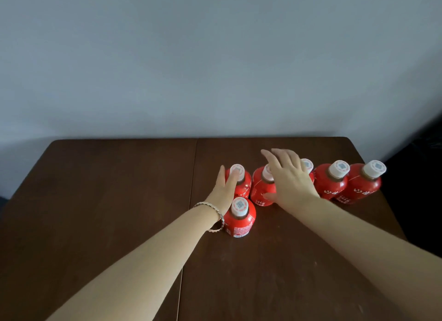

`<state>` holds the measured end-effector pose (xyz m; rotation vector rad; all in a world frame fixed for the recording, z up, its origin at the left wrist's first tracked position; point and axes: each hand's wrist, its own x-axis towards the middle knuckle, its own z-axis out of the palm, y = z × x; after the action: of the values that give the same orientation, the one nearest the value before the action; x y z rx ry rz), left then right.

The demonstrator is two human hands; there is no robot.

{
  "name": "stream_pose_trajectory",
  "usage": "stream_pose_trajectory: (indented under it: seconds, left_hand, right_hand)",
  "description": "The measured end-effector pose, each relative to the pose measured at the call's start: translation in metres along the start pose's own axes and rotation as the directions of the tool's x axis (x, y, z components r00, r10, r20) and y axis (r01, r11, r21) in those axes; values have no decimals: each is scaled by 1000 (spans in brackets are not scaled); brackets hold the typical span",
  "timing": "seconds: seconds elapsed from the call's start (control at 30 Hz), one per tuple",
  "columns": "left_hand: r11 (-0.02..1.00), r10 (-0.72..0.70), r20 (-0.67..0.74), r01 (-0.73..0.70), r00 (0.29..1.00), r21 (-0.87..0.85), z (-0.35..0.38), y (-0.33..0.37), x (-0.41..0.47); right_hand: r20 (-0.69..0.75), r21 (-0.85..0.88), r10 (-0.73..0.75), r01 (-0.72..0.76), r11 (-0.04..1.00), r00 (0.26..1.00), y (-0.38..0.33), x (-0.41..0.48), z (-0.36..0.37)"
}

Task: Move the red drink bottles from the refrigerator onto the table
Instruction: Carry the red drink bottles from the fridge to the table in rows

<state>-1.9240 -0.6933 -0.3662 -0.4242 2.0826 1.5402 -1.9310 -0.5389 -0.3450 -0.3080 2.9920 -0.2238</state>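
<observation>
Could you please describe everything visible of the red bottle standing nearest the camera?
The red, plastic-looking drink bottle stands upright on the dark brown wooden table, nearest the camera. Rounded shoulder, white screw cap printed with a square code, small white label text. A silver bracelet nearly touches its left side; contact unclear.

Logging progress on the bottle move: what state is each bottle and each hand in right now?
Left hand: open, fingers straight.
Right hand: open, fingers spread.
Front bottle: upright, capped, on table.
Back-left bottle: upright, capped, left hand against it.
Second bottle: upright, capped, under right hand.
Third bottle: capped, mostly hidden.
Fourth bottle: upright, capped.
Rightmost bottle: upright, capped.
</observation>
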Motion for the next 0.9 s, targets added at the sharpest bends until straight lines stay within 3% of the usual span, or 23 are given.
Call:
stream_pose_trajectory:
  seconds: [0.1,0.13,0.27,0.4,0.5,0.6,0.7,0.8,0.9]
  left_hand:
    - [994,-109,30,109,994,16,5,-14,-17]
    - [991,-115,11,114,993,68,10,-18,-23]
    - [971,-41,-197,86,980,224,21,-25,-31]
    - [966,-41,-228,97,973,238,25,-20,-38]
    - [968,-25,-232,82,972,237,26,-11,-49]
    - [934,33,-234,53,972,354,25,-5,-64]
    - [862,-10,-290,156,957,483,26,4,-90]
    - [778,91,-227,73,970,624,30,15,-129]
    - [649,195,-32,-104,980,754,35,24,-175]
  right_hand:
    - [-202,199,73,-32,980,977,3,-39,19]
    - [-194,219,86,-43,975,977,5,-51,23]
    - [152,226,34,-68,972,988,17,-86,23]
    - [390,219,36,-130,967,920,24,-111,8]
    - [443,199,13,-113,973,896,31,-130,4]
    - [484,183,14,-117,976,875,36,-144,1]
    - [479,181,39,-143,973,877,32,-156,-14]
    - [440,187,86,-184,965,894,23,-174,-37]
    - [379,182,152,-234,955,913,12,-202,-63]
